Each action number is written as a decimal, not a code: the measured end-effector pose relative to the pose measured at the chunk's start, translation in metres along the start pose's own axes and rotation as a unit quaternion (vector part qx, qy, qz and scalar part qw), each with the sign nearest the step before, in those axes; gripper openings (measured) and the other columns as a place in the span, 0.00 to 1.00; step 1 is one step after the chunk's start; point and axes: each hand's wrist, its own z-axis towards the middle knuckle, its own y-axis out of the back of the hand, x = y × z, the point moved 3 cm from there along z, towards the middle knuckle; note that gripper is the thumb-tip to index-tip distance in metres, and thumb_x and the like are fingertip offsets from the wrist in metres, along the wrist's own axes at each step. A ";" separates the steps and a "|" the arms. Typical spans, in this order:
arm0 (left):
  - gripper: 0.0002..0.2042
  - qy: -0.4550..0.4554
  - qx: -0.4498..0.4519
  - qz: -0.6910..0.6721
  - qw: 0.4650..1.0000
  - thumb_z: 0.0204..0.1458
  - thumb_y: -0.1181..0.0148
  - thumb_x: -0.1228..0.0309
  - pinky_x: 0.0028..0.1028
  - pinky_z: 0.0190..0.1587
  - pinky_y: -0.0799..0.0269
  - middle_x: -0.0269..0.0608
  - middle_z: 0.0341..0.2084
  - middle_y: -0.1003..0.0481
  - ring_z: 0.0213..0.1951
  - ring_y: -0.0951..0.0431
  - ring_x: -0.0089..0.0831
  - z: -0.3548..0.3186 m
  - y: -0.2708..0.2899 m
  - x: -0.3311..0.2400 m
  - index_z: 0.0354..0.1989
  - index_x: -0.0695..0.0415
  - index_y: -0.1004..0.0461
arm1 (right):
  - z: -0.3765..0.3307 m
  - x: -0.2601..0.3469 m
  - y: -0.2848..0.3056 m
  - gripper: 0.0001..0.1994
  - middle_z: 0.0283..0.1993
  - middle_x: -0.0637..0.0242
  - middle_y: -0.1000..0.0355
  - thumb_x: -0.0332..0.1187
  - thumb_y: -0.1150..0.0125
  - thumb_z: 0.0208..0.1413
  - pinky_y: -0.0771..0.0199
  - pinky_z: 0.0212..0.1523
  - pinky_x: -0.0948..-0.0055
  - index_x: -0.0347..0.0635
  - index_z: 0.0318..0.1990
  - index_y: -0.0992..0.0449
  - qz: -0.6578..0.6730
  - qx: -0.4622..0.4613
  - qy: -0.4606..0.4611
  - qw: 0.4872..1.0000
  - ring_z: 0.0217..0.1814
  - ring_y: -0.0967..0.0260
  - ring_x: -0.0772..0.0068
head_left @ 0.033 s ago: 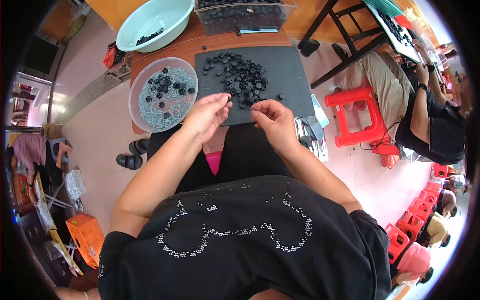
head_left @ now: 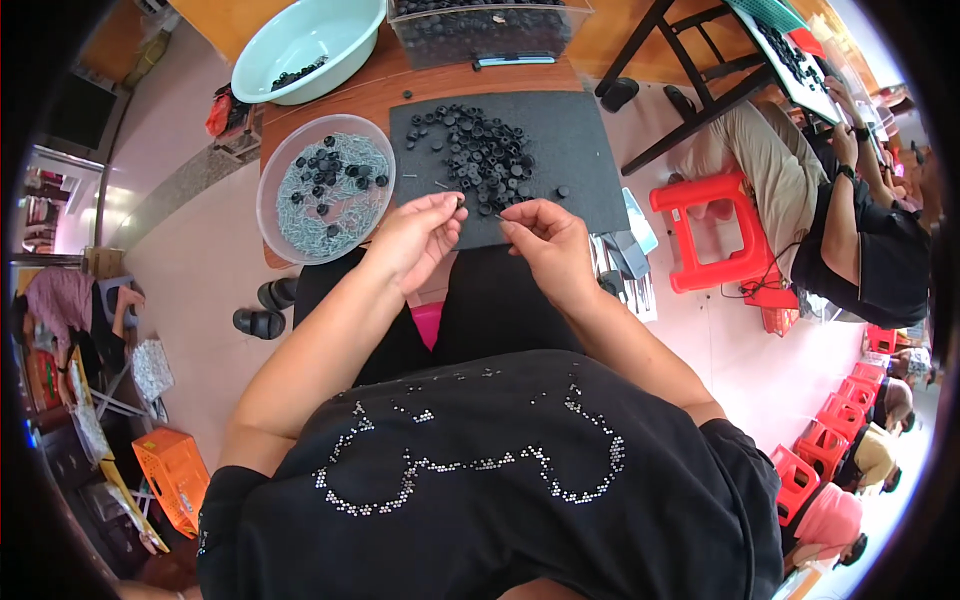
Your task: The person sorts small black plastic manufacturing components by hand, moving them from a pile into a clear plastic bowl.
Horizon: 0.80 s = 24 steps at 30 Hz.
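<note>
My left hand (head_left: 418, 240) hovers at the near edge of a black mat (head_left: 590, 150), its fingertips pinched on a small black round part. My right hand (head_left: 548, 245) is a few centimetres to its right, thumb and forefinger pinched on something tiny that looks like a thin metal pin. The fingertips of both hands point at each other. Just beyond them a pile of black round parts (head_left: 480, 150) lies on the mat. Left of the mat a clear round bowl (head_left: 280, 215) holds silvery pins and several black parts.
A pale green basin (head_left: 345, 45) and a clear box of black parts (head_left: 490, 30) stand at the back of the wooden table. To the right are a red stool (head_left: 705, 235), a dark stool frame (head_left: 690, 70) and a seated person (head_left: 850, 230). Black shoes (head_left: 262, 310) lie on the floor.
</note>
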 end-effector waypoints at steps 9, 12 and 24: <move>0.08 0.050 0.027 -0.133 0.989 0.55 0.44 0.69 0.15 0.32 0.25 0.40 0.30 0.26 0.28 0.26 0.19 -0.042 -0.022 0.008 0.36 0.60 0.32 | -0.013 0.014 -0.008 0.02 0.28 0.71 0.29 0.24 0.41 0.51 0.35 0.29 0.84 0.35 0.32 0.25 -0.080 0.000 0.098 0.992 0.28 0.35 0.85; 0.08 0.077 0.030 -0.153 0.985 0.54 0.43 0.67 0.16 0.32 0.26 0.39 0.30 0.26 0.28 0.27 0.20 -0.042 -0.022 0.013 0.35 0.59 0.31 | -0.015 0.016 -0.010 0.02 0.28 0.68 0.29 0.24 0.40 0.49 0.34 0.29 0.81 0.36 0.30 0.25 -0.106 0.000 0.141 0.984 0.28 0.34 0.81; 0.08 0.070 0.072 -0.137 0.985 0.55 0.44 0.66 0.16 0.32 0.29 0.34 0.28 0.26 0.28 0.28 0.18 -0.047 -0.029 0.022 0.34 0.58 0.29 | -0.022 0.030 -0.014 0.02 0.27 0.63 0.30 0.22 0.39 0.47 0.32 0.29 0.75 0.35 0.28 0.26 -0.191 -0.014 0.220 0.956 0.28 0.31 0.73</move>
